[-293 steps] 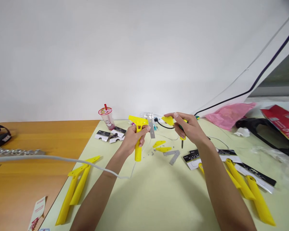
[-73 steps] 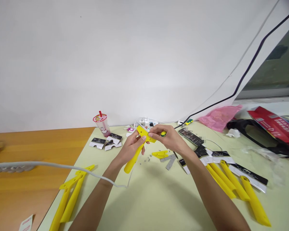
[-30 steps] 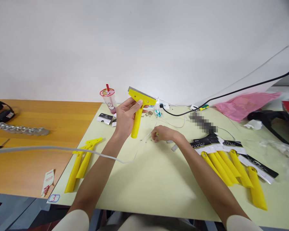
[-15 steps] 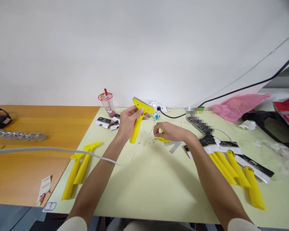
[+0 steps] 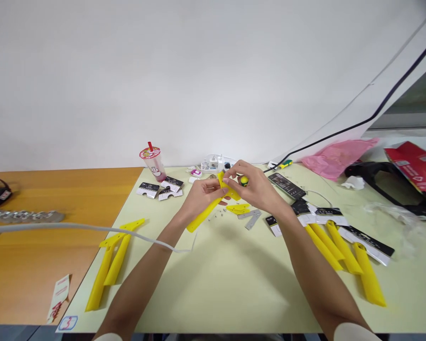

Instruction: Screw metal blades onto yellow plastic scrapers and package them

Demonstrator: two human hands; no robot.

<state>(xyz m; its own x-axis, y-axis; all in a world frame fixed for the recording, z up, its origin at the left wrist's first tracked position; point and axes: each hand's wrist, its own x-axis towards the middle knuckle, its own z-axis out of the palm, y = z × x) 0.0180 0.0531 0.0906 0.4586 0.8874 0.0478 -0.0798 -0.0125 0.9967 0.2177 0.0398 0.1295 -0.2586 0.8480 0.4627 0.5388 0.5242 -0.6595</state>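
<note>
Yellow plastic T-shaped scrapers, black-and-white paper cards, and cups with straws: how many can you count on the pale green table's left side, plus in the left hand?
Yellow plastic T-shaped scrapers: 3 (2 lying, 1 in the left hand)
Black-and-white paper cards: 3
See-through plastic cup with a red straw: 1
Total: 7

The scraper (image 5: pixel 205 214) is above the table (image 5: pixel 213 293), right of the cup (image 5: pixel 154 164) and left of the phone (image 5: pixel 287 186).

Bright diffuse light, soft shadows on pale table (image 5: pixel 213 289), wide-angle stretch toward edges
</note>
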